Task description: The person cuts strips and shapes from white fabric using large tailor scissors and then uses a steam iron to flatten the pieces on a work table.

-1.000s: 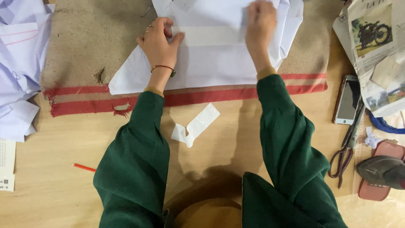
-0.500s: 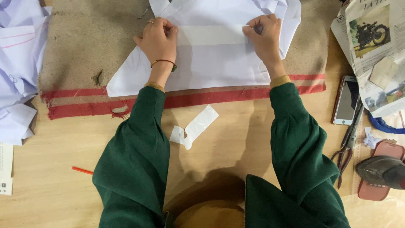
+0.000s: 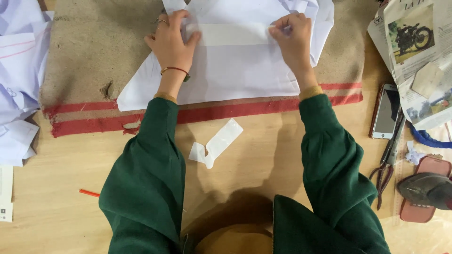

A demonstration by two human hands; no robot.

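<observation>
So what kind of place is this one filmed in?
Probably a tailoring or garment workbench: both hands, left hand and right hand, press a strip on white fabric over a padded mat, with scissors and an iron nearby.

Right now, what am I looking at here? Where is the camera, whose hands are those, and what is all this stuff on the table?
The camera sits on a person's head and looks straight down, so you see their own arms in dark green sleeves. No machine is involved. The left hand and the right hand each pinch one end of a white strip lying across a piece of white fabric. That fabric rests on a brown felt-like mat with red stripes along its near edge, laid on a wooden table. In front of the mat lies a small white cut-out piece, and a thin red pencil-like stick lies to the left. On the right are a phone, scissors, a flat iron on its pad and newspaper. More pale cloth is piled at the left.
</observation>
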